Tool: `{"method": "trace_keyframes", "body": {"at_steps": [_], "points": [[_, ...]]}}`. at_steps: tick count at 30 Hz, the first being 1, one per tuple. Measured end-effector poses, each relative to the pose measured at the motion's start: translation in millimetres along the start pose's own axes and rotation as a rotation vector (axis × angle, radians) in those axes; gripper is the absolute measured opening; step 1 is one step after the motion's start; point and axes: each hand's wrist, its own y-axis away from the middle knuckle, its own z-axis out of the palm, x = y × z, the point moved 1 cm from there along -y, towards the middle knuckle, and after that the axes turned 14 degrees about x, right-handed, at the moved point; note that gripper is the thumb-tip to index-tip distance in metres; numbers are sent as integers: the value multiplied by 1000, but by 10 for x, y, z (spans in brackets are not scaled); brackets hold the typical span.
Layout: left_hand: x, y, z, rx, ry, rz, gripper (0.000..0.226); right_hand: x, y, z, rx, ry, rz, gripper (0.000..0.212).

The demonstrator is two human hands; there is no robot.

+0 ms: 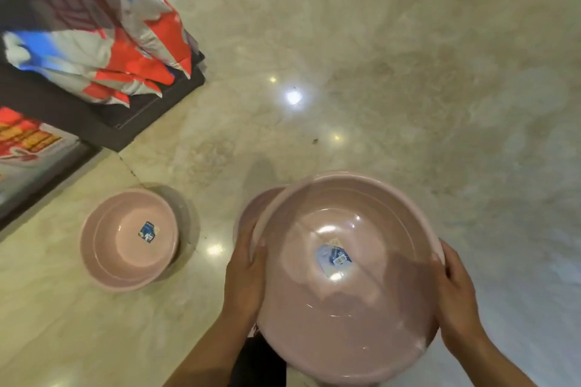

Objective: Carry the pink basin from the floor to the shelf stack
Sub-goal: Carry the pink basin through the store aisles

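I hold a large pink basin (345, 298) above the floor, with a blue label stuck to its inside bottom. My left hand (246, 273) grips its left rim and my right hand (457, 292) grips its right rim. Just behind its left edge, part of another pink basin (253, 207) shows; most of it is hidden. A further stack of pink basins (129, 239) with the same blue label rests on the floor to the left.
The floor (408, 88) is glossy beige marble with light reflections. A dark low platform (132, 116) at upper left carries a pile of white, red and blue bags (119, 50). A red and yellow printed pack (28, 138) lies at the left edge.
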Motion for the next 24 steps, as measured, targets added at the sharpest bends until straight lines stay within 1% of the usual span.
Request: {"method": "trace_keyframes", "body": {"at_steps": [5, 8, 10, 13, 16, 19, 21, 24], "points": [[-552, -824, 45, 16, -4, -102, 42, 231, -321, 1071, -47, 87, -11, 27], [-982, -1226, 156, 59, -23, -133, 57, 511, -493, 1632, -83, 134, -26, 34], [-1264, -1466, 242, 91, -28, -136, 62, 728, -633, 1972, -108, 155, -25, 34], [-1689, -1754, 384, 115, -62, -111, 58, 1049, -842, 2397, -107, 197, -53, 31], [-2017, -1931, 510, 160, -119, -77, 57, 1276, -981, 2668, -112, 243, -90, 29], [-2236, -1986, 593, 195, -158, -85, 67, 1433, -1038, 2827, -132, 287, -129, 19], [-2339, -1981, 618, 201, -190, -82, 70, 1513, -1037, 2895, -137, 311, -153, 15], [-2433, -1984, 628, 211, -230, -79, 70, 1597, -1019, 2918, -161, 324, -164, 27]]}}
